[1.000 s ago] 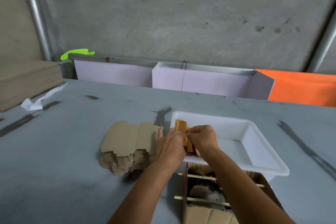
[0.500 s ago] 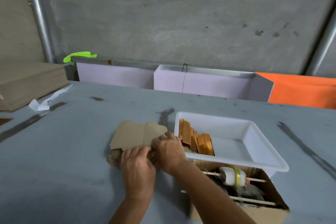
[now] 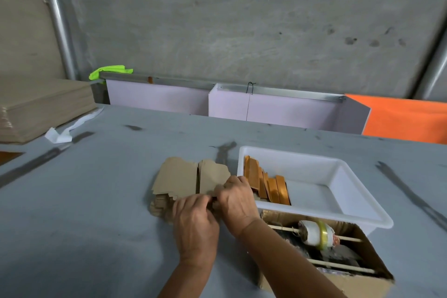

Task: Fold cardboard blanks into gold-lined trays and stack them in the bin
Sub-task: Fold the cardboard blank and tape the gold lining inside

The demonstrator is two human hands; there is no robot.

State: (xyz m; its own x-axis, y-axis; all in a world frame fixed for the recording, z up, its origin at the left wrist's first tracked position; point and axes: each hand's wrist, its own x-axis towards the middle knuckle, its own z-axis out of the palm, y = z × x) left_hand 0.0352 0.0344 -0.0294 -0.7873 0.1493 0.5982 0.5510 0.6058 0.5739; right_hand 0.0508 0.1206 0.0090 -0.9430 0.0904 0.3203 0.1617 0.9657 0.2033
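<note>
Soft, even light, faint shadows under the forearms, slight overall blur, wide-angle bending at the edges.

No text, label, brand or number can be read anywhere.

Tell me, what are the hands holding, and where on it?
Both hands, left and right, pinch the near edge of the cardboard blanks stacked on the table; the exact grip is hidden by the fingers.

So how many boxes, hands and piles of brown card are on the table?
Boxes: 2, the white bin and the cardboard box
Hands: 2, the left hand and the right hand
Piles of card: 2, the blank pile and the big stack
Total: 6
</note>
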